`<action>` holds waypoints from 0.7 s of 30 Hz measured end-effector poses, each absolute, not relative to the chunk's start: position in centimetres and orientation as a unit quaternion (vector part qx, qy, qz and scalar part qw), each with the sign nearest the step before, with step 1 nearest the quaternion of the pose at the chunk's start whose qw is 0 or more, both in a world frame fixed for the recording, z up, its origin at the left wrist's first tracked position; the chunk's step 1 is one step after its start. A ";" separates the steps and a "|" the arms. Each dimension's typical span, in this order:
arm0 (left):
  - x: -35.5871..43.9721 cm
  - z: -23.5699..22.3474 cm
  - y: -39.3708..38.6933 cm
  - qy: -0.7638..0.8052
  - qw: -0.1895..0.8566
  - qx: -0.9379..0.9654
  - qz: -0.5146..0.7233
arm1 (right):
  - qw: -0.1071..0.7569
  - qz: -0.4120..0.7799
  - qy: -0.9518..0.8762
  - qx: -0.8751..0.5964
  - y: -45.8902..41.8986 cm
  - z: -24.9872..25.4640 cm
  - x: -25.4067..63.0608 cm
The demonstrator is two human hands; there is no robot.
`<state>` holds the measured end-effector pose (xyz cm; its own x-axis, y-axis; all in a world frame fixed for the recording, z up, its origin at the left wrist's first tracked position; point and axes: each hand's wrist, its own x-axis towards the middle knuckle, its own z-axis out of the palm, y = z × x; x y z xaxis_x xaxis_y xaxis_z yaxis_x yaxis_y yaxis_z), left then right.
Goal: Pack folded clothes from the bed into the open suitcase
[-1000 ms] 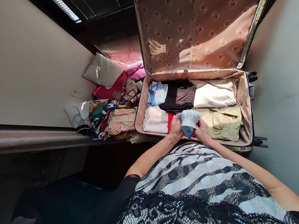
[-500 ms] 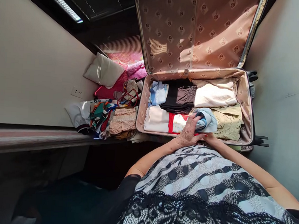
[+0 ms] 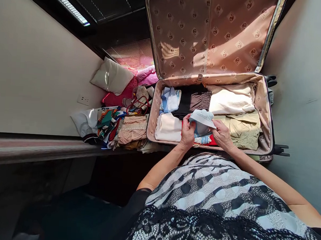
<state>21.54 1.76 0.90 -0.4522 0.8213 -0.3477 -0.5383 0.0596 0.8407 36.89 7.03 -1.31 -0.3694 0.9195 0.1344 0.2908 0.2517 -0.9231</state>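
Note:
Both hands hold a light blue cloth hat (image 3: 202, 117) with a pale brim-like band, just above the open suitcase (image 3: 151, 128). At its left edge, my left hand (image 3: 187, 132) is closed with the thumb in front. The fingers of my right hand (image 3: 222, 134) pinch its right edge. Beneath the hat, a red cloth (image 3: 212, 140) and a blue-and-white printed cloth (image 3: 202, 140) show in part. Folded white cloth (image 3: 168, 127) lies left of my left hand, and folded khaki clothing (image 3: 244, 130) lies right of my right hand.
Along the suitcase's back row lie a blue-and-white bundle (image 3: 170, 100), dark clothing (image 3: 185, 103) and cream clothing (image 3: 231, 99). The raised lid (image 3: 187, 34) stands behind. Left are piled clothes (image 3: 132, 129) and a pillow (image 3: 113, 75); a wall (image 3: 305, 107) borders the right.
The hat has moved slightly left and been turned, its brim-like band now facing me. My right hand has come out from below to grip its right edge; my left hand has shifted left.

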 end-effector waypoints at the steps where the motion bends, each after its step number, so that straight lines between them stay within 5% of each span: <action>1: 21.3 1.1 1.8 0.511 0.514 0.105 0.681 | 0.377 0.448 -0.691 -0.422 7.0 -1.2 37.1; 7: 21.0 1.1 1.5 0.479 0.554 0.063 0.678 | 0.472 0.400 -0.686 -0.383 6.2 0.4 37.4; 21: 18.7 -0.3 1.2 0.497 0.598 0.413 0.474 | 0.284 0.693 -0.365 -0.553 7.0 1.0 37.1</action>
<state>18.69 1.17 -0.29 0.0572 0.9777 -0.2022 -0.1568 0.2088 0.9653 37.13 7.03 1.01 -0.2273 0.7971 -0.5594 0.0105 -0.5724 -0.8199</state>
